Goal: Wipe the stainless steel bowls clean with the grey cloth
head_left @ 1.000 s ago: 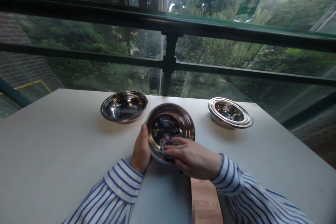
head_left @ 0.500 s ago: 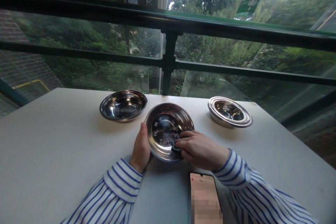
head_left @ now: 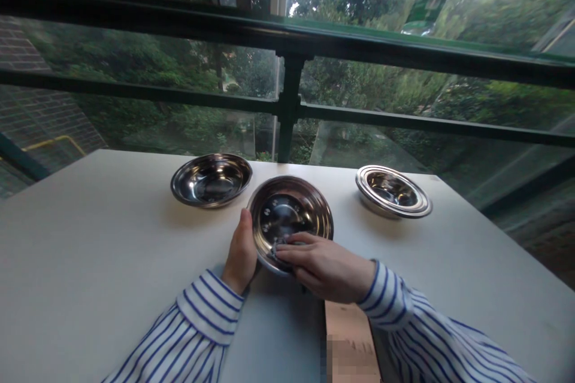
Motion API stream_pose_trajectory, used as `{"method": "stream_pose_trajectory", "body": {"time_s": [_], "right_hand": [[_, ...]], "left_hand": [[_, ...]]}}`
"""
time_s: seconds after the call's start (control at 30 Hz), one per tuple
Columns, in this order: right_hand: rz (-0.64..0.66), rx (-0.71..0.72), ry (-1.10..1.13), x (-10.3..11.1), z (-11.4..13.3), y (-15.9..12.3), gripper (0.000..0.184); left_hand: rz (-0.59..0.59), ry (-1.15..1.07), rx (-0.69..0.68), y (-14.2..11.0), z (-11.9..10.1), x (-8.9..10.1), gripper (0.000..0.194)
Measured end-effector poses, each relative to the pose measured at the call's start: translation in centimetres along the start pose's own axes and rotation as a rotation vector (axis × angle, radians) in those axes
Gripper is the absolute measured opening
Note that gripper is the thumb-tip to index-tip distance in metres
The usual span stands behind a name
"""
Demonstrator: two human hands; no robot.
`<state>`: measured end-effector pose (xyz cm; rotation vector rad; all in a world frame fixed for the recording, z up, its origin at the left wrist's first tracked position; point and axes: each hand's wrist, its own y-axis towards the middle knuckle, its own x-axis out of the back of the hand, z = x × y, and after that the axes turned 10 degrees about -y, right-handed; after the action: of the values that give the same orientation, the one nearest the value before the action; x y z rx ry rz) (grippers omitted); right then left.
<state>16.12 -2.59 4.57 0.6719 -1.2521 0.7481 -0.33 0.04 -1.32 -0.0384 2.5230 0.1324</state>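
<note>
A shiny steel bowl [head_left: 287, 206] stands tilted toward me at the middle of the white table [head_left: 90, 263]. My left hand [head_left: 241, 254] grips its left rim, thumb along the edge. My right hand [head_left: 321, 266] presses a small dark cloth [head_left: 275, 247] against the inside of the bowl near its front wall, fingers closed over it. Most of the cloth is hidden under my fingers. Both sleeves are white with blue stripes.
A second steel bowl [head_left: 211, 179] sits to the back left and a stack of steel bowls [head_left: 393, 190] to the back right. A phone [head_left: 350, 341] lies by my right forearm. A black railing with glass panels [head_left: 290, 108] runs just behind the table.
My right hand with the cloth has slid from the bowl's right side back to its front left, partly covering the phone again. My left hand has stayed on the rim.
</note>
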Motion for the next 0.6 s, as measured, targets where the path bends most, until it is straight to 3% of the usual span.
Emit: {"method": "stream_pose_trajectory", "body": {"time_s": [0.1,0.2,0.33,0.5,0.6], "right_hand": [[-0.082,0.039,0.066,-0.6,0.7,0.7,0.043],[-0.019,0.052,0.069,-0.2,0.5,0.2,0.039],[0.067,-0.039,-0.046,0.7,-0.3,-0.9,0.034],[-0.012,0.034,0.005,0.3,0.5,-0.2,0.036],[0.02,0.03,-0.011,0.3,0.7,-0.3,0.033]], "left_hand": [[-0.01,-0.007,0.036,0.0,0.0,0.0,0.058],[-0.017,0.001,0.028,0.1,0.0,0.0,0.058],[-0.011,0.013,0.009,0.3,-0.1,-0.1,0.056],[-0.019,-0.002,0.028,0.3,-0.2,0.1,0.057],[-0.015,0.009,0.035,0.3,-0.3,0.2,0.057]]}}
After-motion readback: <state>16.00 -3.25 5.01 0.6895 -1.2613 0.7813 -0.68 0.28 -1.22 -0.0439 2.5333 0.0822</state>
